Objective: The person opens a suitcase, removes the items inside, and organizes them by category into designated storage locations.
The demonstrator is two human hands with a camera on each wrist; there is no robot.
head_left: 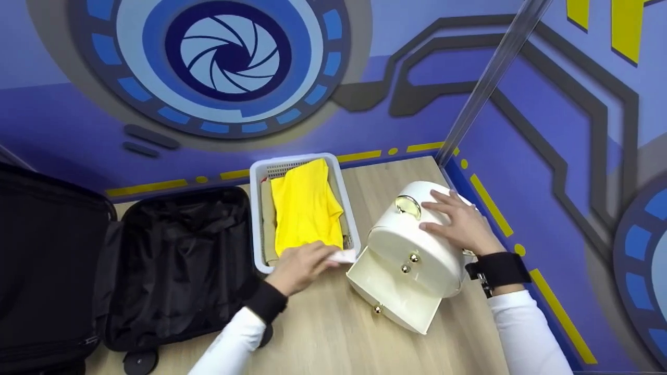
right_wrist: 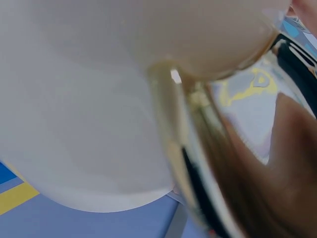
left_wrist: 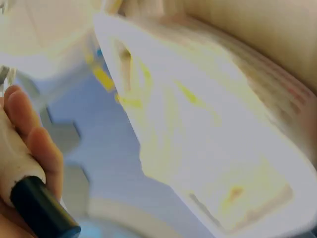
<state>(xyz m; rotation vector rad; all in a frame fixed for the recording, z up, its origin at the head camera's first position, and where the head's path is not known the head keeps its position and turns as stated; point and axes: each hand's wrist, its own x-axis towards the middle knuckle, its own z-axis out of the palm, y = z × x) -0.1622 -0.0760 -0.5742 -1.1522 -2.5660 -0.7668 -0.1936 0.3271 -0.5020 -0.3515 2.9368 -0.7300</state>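
My left hand (head_left: pixel 302 265) holds a small pale tube (head_left: pixel 342 256) above the near right corner of the light basket (head_left: pixel 254 208). In the left wrist view, this tube has a black end (left_wrist: pixel 44 208), and fingers (left_wrist: pixel 44 144) curl beside it. My right hand (head_left: pixel 461 221) rests with spread fingers on top of a cream-white rounded storage box (head_left: pixel 396 219) with gold knobs. The box's lower drawer (head_left: pixel 401 304) is pulled out toward me. Close up in the right wrist view is a shiny gold handle (right_wrist: pixel 173 114) against the white box.
A folded yellow cloth (head_left: pixel 305 203) lies in the basket over brownish fabric. To the left, a black suitcase (head_left: pixel 182 271) lies spread open on the wooden table (head_left: pixel 323 333). Patterned blue-purple walls (head_left: pixel 427 62) stand behind and at the right.
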